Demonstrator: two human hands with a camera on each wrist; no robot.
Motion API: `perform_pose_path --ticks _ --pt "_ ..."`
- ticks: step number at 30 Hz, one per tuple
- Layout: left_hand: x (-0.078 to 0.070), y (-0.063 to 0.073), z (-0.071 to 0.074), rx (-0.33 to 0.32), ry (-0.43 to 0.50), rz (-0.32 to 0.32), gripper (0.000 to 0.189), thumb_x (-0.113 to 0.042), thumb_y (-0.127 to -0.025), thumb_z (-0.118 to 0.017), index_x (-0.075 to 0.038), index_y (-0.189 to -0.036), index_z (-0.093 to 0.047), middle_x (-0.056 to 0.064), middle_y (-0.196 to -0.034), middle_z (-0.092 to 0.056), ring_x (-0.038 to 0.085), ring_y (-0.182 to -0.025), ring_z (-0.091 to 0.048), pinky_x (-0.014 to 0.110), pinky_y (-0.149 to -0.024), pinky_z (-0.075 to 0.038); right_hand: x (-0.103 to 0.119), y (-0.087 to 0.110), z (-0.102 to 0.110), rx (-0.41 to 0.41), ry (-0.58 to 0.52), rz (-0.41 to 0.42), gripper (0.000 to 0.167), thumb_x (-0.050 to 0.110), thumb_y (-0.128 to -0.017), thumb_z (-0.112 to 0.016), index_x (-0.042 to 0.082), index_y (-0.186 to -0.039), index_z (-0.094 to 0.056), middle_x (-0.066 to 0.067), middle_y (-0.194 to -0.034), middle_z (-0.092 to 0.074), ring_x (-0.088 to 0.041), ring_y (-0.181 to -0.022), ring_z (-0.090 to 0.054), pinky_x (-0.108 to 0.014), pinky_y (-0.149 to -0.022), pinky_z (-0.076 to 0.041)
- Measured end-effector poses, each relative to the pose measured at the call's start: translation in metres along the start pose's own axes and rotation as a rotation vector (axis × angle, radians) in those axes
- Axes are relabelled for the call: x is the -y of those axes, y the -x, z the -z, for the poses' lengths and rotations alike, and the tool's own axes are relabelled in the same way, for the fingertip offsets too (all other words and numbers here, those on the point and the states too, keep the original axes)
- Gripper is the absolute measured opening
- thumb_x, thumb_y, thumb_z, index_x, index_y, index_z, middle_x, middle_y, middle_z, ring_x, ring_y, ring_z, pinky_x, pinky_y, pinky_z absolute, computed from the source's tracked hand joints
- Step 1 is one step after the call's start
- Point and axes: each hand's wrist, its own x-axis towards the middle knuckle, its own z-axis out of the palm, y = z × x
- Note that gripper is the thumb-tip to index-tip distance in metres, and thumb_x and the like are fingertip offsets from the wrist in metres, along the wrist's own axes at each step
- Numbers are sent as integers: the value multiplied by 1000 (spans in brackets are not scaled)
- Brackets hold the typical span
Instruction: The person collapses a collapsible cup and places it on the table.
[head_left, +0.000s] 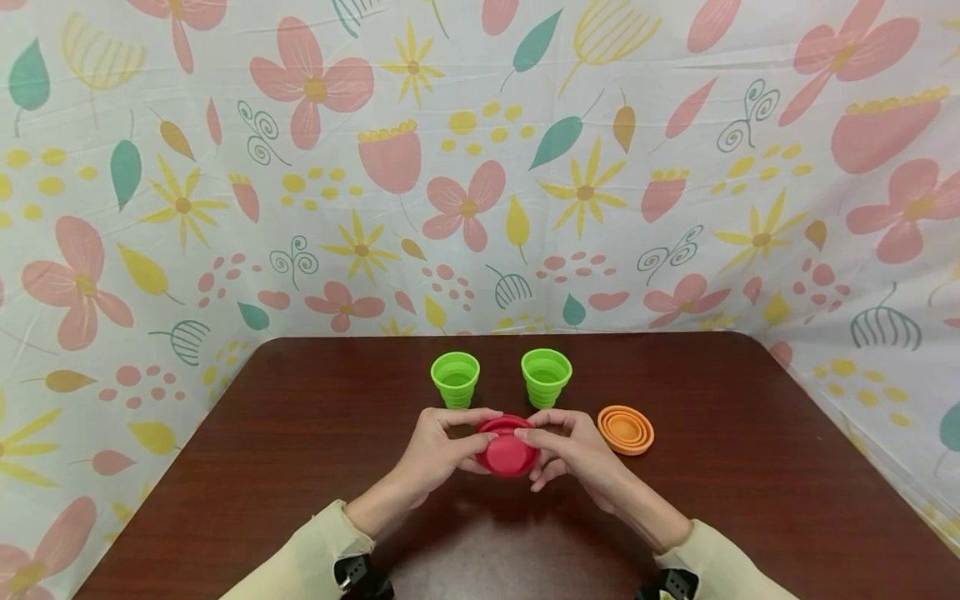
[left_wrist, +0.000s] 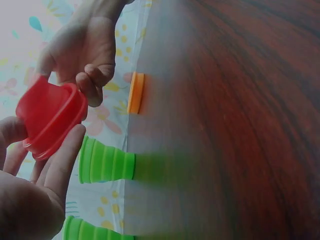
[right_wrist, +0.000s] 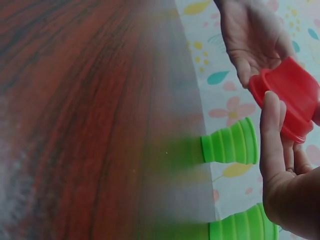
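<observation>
Red and ridged, a squat cup (head_left: 508,457) is raised above the wooden table (head_left: 337,392), nearer its front edge than the green cup (head_left: 455,377) and its green twin (head_left: 546,377), upright towards the far edge. Left hand (head_left: 444,443) and right hand (head_left: 573,450) both pinch it, thumbs on top. One flattened orange cup (head_left: 626,430) lies towards the right edge.

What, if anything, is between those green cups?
Only bare tabletop lies between the left green cup and the right green cup, as the head view shows. The left hand and right hand hold the red cup nearer the camera.
</observation>
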Motion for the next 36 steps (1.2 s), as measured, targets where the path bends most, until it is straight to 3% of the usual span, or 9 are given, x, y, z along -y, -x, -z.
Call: perform_pose_path --ticks 7,12,20,27,36 --pt "1 0 0 -12 -26 -55 32 1 -98 -71 4 -130 -72 21 -122 -73 30 -76 -78 47 -68 -65 -1 2 4 79 -103 18 38 20 -105 -63 -7 -131 -57 -13 -84 -72 -19 -66 -71 -42 -72 -66" --pt "2 0 -2 -28 -37 -71 31 -2 -99 -71 4 -130 -72 20 -122 -73 28 -72 -78 45 -66 -66 -2 4 3 62 -118 28 36 19 -105 -64 -6 -130 -58 -12 -84 -72 -18 -66 -71 -42 -72 -66" --pt "4 1 -7 -82 -24 -39 31 -3 -100 -70 4 -130 -72 20 -119 -74 29 -67 -77 45 -63 -65 -3 4 -5 -22 -48 54 38 12 -102 -65 -13 -130 -56 -14 -89 -72 -18 -64 -69 -42 -69 -66" --pt "5 1 -5 -32 52 9 38 -7 -104 -62 4 -140 -64 22 -126 -70 29 -77 -78 48 -73 -66 -1 3 -4 -58 -4 54 42 9 -101 -64 -15 -134 -55 -16 -94 -72 -19 -64 -69 -43 -68 -66" --pt "4 0 -3 -15 59 31 48 -2 -97 -62 9 -143 -59 21 -127 -70 25 -88 -77 44 -79 -65 -1 4 -3 -47 -9 55 45 10 -102 -65 -12 -139 -53 -15 -98 -70 -20 -65 -69 -43 -68 -66"
